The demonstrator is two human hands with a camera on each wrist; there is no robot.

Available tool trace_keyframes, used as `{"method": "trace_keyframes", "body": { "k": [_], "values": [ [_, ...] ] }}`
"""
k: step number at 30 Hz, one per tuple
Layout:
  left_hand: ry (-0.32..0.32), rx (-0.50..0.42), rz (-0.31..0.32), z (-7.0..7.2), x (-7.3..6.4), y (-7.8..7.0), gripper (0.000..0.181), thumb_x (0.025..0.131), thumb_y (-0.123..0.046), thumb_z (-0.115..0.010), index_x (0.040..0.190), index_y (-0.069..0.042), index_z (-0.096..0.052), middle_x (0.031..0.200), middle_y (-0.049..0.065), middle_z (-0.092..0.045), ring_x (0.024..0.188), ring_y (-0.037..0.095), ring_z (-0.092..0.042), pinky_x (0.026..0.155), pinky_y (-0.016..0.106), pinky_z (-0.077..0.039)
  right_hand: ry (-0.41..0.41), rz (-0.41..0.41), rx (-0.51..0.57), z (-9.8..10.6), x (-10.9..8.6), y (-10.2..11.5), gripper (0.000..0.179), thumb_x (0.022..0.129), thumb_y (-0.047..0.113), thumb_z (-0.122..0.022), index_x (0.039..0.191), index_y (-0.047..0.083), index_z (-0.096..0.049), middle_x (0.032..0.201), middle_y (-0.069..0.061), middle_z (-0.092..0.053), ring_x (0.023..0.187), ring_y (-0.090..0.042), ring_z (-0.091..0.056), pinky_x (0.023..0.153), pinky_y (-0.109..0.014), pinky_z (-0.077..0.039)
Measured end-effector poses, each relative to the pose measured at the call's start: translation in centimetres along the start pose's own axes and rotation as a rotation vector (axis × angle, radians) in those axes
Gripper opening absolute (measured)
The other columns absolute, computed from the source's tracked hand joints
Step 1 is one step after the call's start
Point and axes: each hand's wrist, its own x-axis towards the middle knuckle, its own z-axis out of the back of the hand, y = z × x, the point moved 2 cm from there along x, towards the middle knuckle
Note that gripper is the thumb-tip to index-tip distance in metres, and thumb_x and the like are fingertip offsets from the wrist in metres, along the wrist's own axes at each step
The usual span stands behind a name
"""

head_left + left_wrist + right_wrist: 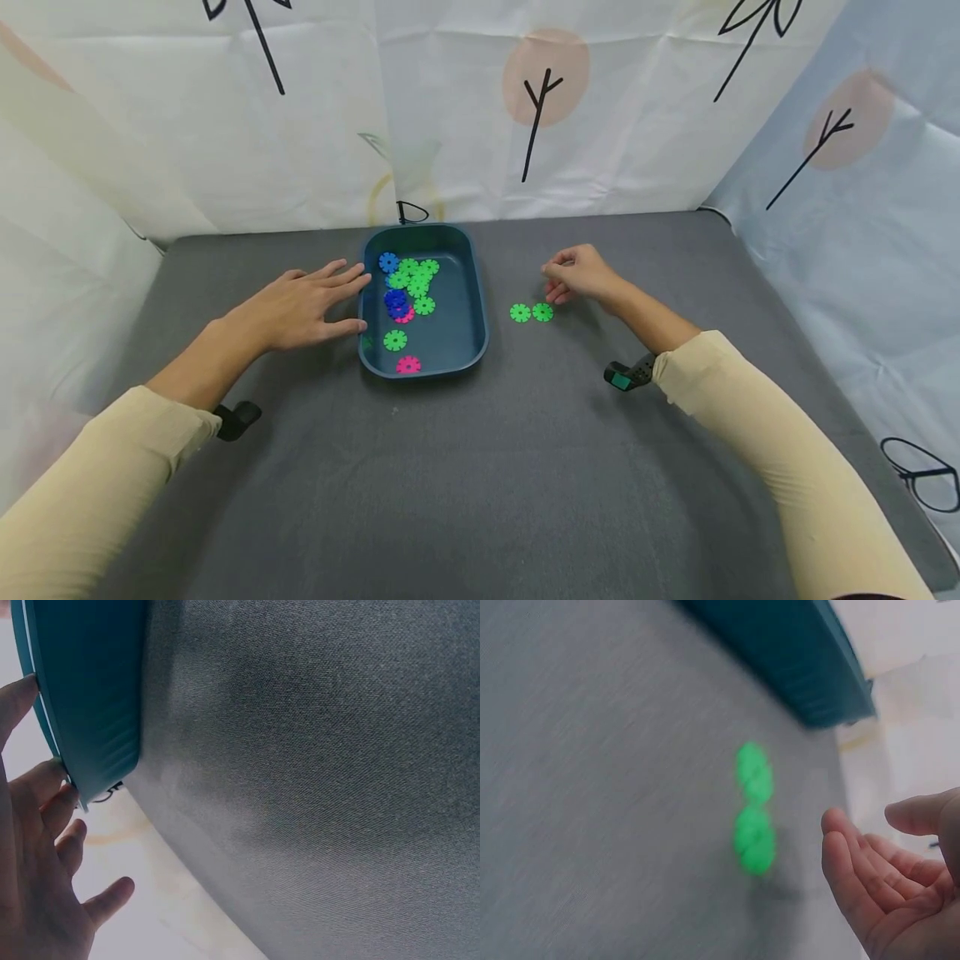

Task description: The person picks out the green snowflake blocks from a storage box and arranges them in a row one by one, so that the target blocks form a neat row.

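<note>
A dark teal tray [467, 333] stands left of the table's middle, with several green, blue and pink notched discs inside. The fingertips of my left hand [303, 308] touch its left rim, fingers spread and nearly straight. In the left wrist view, that hand [37, 862] lies along the tray's edge [90, 690]. Right of the tray, two green notched discs, a left one [521, 313] and a right one [542, 312], lie side by side on the table. My right hand [581, 273] hovers just beyond them, fingers loosely bent, nothing between thumb and fingers in the right wrist view.
Grey cloth covers the table [450, 483]. Patterned white fabric [465, 125] hangs behind it and at both sides. Inside the tray, a pink disc [408, 365] and a green disc [395, 340] lie toward the near end, apart from the cluster [412, 275].
</note>
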Motion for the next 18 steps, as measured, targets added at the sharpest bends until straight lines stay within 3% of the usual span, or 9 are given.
{"method": "trace_keyframes", "body": {
  "k": [5,10,18],
  "values": [
    [-0.004,0.002,-0.005,-0.1,0.1,0.1,0.079,0.098,-0.055,-0.051,0.157,-0.007,-0.03,0.162,0.016,-0.025,0.149,0.039,-0.018,0.108,0.069,-0.027,0.016,0.022,0.095,-0.6,0.4,2.3,0.031,0.102,0.016,-0.057,0.119,-0.01,-0.06,0.094,-0.023,-0.071,0.082,-0.029,-0.073,0.086,-0.05,-0.055],
    [-0.009,0.005,-0.002,0.0,0.1,0.1,0.078,0.098,-0.055,-0.051,0.156,-0.007,-0.03,0.162,0.016,-0.025,0.149,0.04,-0.019,0.108,0.068,-0.027,0.072,0.045,0.153,-1.9,0.6,5.4,0.028,0.102,0.016,-0.058,0.119,-0.006,-0.062,0.099,-0.022,-0.07,0.083,-0.025,-0.074,0.081,-0.039,-0.058],
    [-0.009,-0.001,-0.004,0.0,0.0,0.0,0.078,0.098,-0.055,-0.051,0.156,-0.007,-0.031,0.162,0.017,-0.026,0.149,0.04,-0.02,0.107,0.068,-0.028,0.204,0.061,0.129,-5.4,1.0,9.5,0.033,0.103,0.017,-0.054,0.128,-0.006,-0.058,0.112,-0.026,-0.067,0.101,-0.032,-0.07,0.092,-0.043,-0.054]
  ]
}}
